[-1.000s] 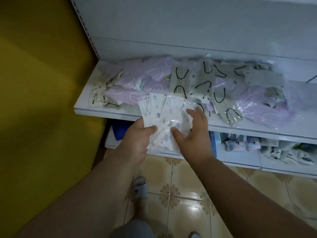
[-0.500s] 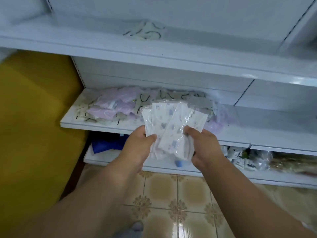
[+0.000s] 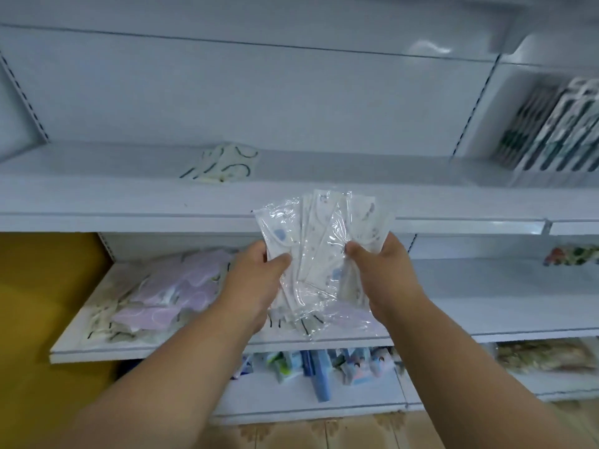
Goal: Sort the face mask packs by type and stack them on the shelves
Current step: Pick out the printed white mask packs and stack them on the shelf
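Both hands hold up a fanned bundle of white patterned mask packs (image 3: 319, 241) in clear wrappers, in front of the upper shelf's edge (image 3: 129, 218). My left hand (image 3: 256, 280) grips the bundle's left side, thumb on top. My right hand (image 3: 379, 273) pinches its right side. A small stack of cream mask packs with black ear loops (image 3: 223, 165) lies on the upper shelf. A loose heap of purple and cream mask packs (image 3: 165, 296) covers the left of the middle shelf (image 3: 194, 350).
Boxed goods (image 3: 551, 134) stand upright at the right of the upper level. Blue and coloured packets (image 3: 321, 367) fill the lower shelf. A yellow wall (image 3: 39, 319) bounds the left. The tiled floor (image 3: 324, 432) shows at the bottom.
The bundle has risen from the middle shelf's heap to the level of the upper shelf's edge, both hands still on it. The view has tilted upward.
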Demonstrator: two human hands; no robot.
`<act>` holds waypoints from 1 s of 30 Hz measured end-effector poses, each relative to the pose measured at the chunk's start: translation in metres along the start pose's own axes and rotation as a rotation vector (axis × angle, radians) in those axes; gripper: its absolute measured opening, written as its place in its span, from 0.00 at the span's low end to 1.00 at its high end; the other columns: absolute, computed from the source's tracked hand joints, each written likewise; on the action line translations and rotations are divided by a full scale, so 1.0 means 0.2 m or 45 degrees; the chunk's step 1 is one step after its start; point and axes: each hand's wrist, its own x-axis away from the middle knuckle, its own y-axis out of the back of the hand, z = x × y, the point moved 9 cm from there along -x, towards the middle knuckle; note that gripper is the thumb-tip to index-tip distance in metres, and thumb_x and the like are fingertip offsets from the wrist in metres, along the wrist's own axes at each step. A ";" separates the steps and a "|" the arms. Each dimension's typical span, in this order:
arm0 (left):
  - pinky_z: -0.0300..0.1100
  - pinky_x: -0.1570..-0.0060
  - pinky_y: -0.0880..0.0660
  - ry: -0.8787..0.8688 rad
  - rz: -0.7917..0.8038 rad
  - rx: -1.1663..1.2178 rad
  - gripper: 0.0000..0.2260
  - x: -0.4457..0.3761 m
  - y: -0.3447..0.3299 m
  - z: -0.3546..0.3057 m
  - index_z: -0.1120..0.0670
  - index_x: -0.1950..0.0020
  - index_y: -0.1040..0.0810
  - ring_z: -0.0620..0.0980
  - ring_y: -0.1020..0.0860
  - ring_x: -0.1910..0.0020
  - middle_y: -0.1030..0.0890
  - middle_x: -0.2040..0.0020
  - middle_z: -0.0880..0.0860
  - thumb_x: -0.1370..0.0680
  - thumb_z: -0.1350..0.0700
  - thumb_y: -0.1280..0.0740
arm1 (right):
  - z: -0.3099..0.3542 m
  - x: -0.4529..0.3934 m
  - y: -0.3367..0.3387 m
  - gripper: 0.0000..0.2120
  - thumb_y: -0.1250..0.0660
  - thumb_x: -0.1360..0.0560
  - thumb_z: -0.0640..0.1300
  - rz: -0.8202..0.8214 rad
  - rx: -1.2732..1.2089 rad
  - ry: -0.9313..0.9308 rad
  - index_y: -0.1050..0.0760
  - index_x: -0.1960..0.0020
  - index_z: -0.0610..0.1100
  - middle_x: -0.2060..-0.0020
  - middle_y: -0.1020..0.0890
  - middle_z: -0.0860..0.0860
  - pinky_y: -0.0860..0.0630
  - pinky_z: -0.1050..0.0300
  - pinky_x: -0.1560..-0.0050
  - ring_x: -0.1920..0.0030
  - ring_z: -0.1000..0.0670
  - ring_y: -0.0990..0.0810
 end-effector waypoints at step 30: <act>0.38 0.72 0.35 -0.137 -0.186 -1.296 0.13 -1.55 -0.63 -0.50 0.55 0.67 0.23 0.50 0.21 0.69 0.21 0.69 0.52 0.23 0.54 0.37 | 0.35 -1.80 -0.36 0.10 0.31 0.25 0.43 0.204 1.342 0.297 0.32 0.53 0.44 0.56 0.23 0.48 0.30 0.56 0.56 0.53 0.44 0.23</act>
